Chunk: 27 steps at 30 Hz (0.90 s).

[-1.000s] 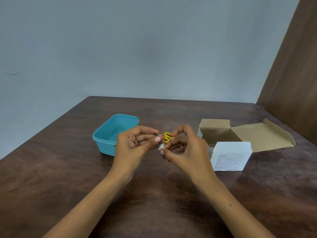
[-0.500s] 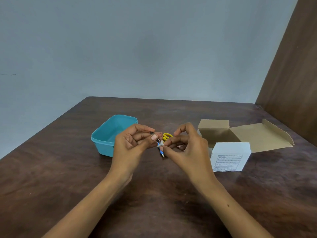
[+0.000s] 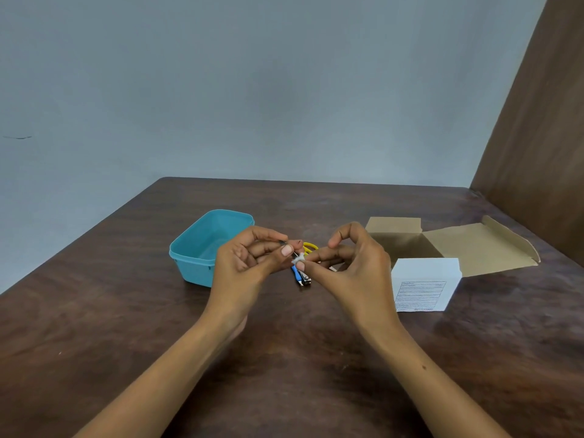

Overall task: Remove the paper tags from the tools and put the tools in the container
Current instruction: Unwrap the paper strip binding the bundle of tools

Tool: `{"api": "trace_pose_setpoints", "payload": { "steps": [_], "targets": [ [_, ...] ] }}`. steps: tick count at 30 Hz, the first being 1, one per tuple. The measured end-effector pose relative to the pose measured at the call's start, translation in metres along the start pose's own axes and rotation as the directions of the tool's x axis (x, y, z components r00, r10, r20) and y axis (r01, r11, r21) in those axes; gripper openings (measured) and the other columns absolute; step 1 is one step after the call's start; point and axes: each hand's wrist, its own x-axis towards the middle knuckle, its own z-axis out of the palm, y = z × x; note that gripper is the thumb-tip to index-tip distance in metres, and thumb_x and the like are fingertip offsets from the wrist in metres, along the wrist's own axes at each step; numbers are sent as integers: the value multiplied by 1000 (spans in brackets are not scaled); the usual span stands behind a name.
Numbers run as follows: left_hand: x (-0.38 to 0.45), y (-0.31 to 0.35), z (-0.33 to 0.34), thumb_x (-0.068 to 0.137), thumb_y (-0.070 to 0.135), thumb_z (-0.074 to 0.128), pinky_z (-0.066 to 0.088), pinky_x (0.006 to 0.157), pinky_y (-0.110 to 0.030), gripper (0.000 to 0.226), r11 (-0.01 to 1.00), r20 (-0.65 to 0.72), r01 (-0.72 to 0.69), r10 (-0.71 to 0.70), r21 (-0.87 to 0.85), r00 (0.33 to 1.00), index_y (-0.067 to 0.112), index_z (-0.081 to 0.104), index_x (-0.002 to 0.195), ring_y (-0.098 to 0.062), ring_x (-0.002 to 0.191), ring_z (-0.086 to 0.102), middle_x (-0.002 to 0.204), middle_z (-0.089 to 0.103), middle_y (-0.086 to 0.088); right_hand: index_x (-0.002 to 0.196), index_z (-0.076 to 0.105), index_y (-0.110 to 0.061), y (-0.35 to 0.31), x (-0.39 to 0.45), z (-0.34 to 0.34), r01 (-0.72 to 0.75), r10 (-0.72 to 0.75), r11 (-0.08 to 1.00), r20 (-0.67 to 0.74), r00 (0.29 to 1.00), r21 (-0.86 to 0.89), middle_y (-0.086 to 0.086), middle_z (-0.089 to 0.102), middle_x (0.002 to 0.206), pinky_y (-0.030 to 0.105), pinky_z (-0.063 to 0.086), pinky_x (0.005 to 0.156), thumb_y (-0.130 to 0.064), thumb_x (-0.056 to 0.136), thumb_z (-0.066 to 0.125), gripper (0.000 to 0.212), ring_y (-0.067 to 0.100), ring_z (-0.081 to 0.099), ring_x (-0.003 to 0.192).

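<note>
My left hand (image 3: 249, 257) pinches a thin metal tool (image 3: 289, 248) between thumb and forefinger, above the table. My right hand (image 3: 350, 263) pinches the small white paper tag (image 3: 299, 258) on that tool with thumb and forefinger. On the table behind and below my fingers lie small tools: a yellow-handled one (image 3: 310, 246), partly hidden, and a blue one with a nail clipper (image 3: 301, 277). The open teal container (image 3: 202, 245) stands just left of my left hand.
An opened cardboard box (image 3: 458, 245) with spread flaps lies to the right, with a white printed leaflet (image 3: 423, 284) leaning at its front. The dark wooden table (image 3: 94, 311) meets a grey wall at the back and a brown panel on the right.
My hands have drawn slightly apart and lifted, which uncovers the blue tool and nail clipper lying on the table. The white tag now shows between my fingertips.
</note>
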Motion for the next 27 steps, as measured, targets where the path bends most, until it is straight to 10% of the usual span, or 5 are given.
{"api": "trace_pose_setpoints", "payload": {
  "steps": [8,27],
  "targets": [
    [-1,-1,-1,75,0,66,58,72,-27,13,1000,-19,-21,22,13,1000,5,62,86,-25,89,72,86,74,-16,77,41,-26,6,-5,10,77,-85,980,-35,996,-182,-14,68,66,36,54,55,-17,66,80,41,7,63,55],
    [-1,5,0,74,4,64,57,70,-25,20,999,-9,-9,8,-34,1000,0,59,92,-24,88,72,84,75,-12,75,38,-16,-4,-1,-5,-91,83,988,69,994,124,5,73,67,9,39,43,-2,66,84,48,-1,55,42]
  ]
}}
